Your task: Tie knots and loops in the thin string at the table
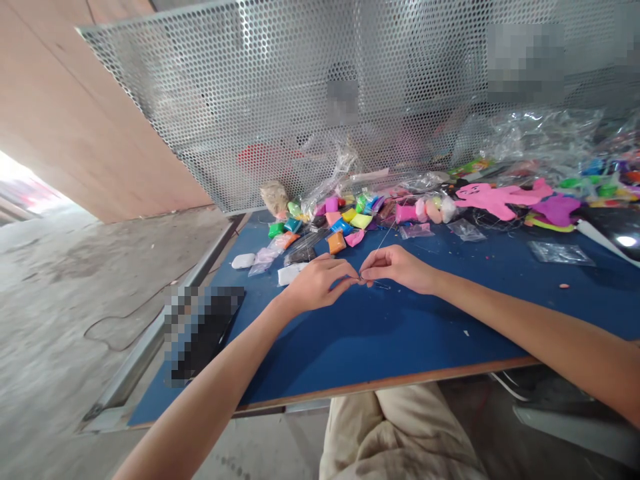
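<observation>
Over the blue tabletop (345, 353), my left hand (320, 283) and my right hand (397, 268) meet fingertip to fingertip. Both are closed in a pinch on a thin wire (383, 286). Strands of it stick out beside the fingers, and one rises at a slant above my right hand. The part between the fingertips is mostly hidden. Just behind my left hand lie a white packet (291, 274) and a bundle of dark thin wires (301, 255). An orange clay packet (337, 243) sits a little beyond the hands.
Several coloured clay packets (341, 226) lie along the back, below a perforated metal panel (300, 87). A pink figure cutout (495, 199) and clear plastic bags (545, 137) are at the right. A dark phone-like device (213, 333) lies near the left edge, with a white oval object (243, 261) beyond.
</observation>
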### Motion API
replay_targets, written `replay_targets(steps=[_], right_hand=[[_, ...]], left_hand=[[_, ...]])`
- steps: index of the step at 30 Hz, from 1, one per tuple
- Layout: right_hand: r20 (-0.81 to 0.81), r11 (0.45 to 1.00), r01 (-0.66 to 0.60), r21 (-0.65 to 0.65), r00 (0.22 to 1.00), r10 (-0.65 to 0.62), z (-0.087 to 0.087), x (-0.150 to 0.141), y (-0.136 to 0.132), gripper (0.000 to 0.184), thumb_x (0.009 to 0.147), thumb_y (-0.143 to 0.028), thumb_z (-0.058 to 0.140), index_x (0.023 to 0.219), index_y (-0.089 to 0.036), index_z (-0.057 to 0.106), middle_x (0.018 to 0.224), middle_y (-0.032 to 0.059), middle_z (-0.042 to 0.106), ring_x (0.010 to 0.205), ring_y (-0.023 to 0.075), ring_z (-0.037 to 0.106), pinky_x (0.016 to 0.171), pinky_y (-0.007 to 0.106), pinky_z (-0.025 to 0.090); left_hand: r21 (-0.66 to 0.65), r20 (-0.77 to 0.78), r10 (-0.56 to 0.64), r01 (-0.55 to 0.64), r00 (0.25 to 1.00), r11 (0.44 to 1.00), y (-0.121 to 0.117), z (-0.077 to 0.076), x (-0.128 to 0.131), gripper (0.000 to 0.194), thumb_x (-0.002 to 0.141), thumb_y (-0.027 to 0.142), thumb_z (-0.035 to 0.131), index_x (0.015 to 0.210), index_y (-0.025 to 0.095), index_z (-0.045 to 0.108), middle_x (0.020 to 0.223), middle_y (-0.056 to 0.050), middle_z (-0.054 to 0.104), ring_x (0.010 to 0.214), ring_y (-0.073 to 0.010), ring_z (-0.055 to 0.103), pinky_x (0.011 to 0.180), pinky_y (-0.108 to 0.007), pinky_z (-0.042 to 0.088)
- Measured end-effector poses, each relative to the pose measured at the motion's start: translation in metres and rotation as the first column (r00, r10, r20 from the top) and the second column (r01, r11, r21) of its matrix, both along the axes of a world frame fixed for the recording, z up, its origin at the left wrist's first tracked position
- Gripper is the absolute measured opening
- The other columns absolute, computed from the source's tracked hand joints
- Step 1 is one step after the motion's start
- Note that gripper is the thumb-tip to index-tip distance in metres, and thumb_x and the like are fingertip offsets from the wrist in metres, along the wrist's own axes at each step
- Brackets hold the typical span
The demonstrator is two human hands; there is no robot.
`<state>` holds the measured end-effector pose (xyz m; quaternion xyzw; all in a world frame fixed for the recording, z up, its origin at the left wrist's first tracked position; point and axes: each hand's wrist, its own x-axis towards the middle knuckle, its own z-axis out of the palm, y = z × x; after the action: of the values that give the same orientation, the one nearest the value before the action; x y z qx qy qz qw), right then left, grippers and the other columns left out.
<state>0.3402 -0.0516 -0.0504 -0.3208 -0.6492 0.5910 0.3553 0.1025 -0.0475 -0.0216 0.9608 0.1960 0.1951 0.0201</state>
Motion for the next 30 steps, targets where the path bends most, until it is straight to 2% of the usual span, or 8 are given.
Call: replay_targets(steps=[4, 10, 19, 26, 30], right_hand=[[-0.009, 0.999, 0.003, -0.037, 1.000, -0.004, -0.0020, 0.0000, 0.0012, 0.031, 0.070, -0.037, 0.084, 0.088, -0.016, 0.073, 0.082, 0.0053, 0.076, 0.072, 0.0169, 0.070, 0.077, 0.032, 0.055], [-0.021, 0.999, 0.013, -0.043, 1.000, -0.014, -0.0033, -0.0005, 0.0003, 0.029, 0.070, -0.034, 0.084, 0.087, -0.016, 0.070, 0.076, 0.0041, 0.075, 0.070, 0.0164, 0.070, 0.073, 0.030, 0.054], [-0.016, 0.999, -0.004, -0.049, 1.000, 0.003, -0.0015, 0.0003, -0.0008, 0.028, 0.070, -0.034, 0.084, 0.088, -0.017, 0.069, 0.078, 0.0033, 0.075, 0.072, 0.0167, 0.070, 0.074, 0.030, 0.054], [0.000, 0.998, -0.039, -0.050, 0.999, 0.039, -0.0030, 0.0025, 0.0026, 0.029, 0.070, -0.035, 0.084, 0.089, -0.017, 0.071, 0.082, 0.0043, 0.075, 0.076, 0.0169, 0.070, 0.076, 0.030, 0.054], [0.083, 0.997, -0.079, -0.003, 0.993, 0.079, -0.0036, 0.0047, 0.0051, 0.028, 0.071, -0.037, 0.083, 0.089, -0.017, 0.077, 0.081, 0.0054, 0.077, 0.074, 0.0173, 0.069, 0.075, 0.029, 0.054]], left_hand=[[0.113, -0.057, -0.022, 0.029, 0.998, 0.993, -0.0001, 0.0033, -0.0023, 0.021, 0.100, 0.023, 0.044, 0.100, 0.021, 0.066, 0.086, -0.003, 0.066, 0.075, -0.0138, 0.060, 0.076, -0.031, 0.040], [0.302, -0.099, -0.031, 0.060, 0.995, 0.952, 0.0002, 0.0035, -0.0035, 0.021, 0.098, 0.028, 0.048, 0.097, 0.022, 0.068, 0.073, -0.002, 0.057, 0.070, -0.0151, 0.053, 0.072, -0.032, 0.036], [0.456, -0.079, -0.099, 0.125, 0.992, 0.881, -0.0002, 0.0009, -0.0032, 0.015, 0.097, 0.032, 0.056, 0.090, 0.022, 0.065, 0.068, 0.002, 0.054, 0.067, -0.0128, 0.051, 0.073, -0.032, 0.034], [0.552, -0.088, -0.116, 0.146, 0.989, 0.821, -0.0040, 0.0024, 0.0002, 0.008, 0.099, 0.020, 0.053, 0.098, 0.020, 0.061, 0.071, 0.003, 0.056, 0.065, -0.0107, 0.051, 0.070, -0.030, 0.034], [0.584, -0.124, -0.109, 0.161, 0.986, 0.795, -0.0033, 0.0025, 0.0009, 0.012, 0.098, 0.021, 0.055, 0.086, 0.018, 0.058, 0.067, 0.003, 0.052, 0.063, -0.0110, 0.048, 0.068, -0.031, 0.034]])
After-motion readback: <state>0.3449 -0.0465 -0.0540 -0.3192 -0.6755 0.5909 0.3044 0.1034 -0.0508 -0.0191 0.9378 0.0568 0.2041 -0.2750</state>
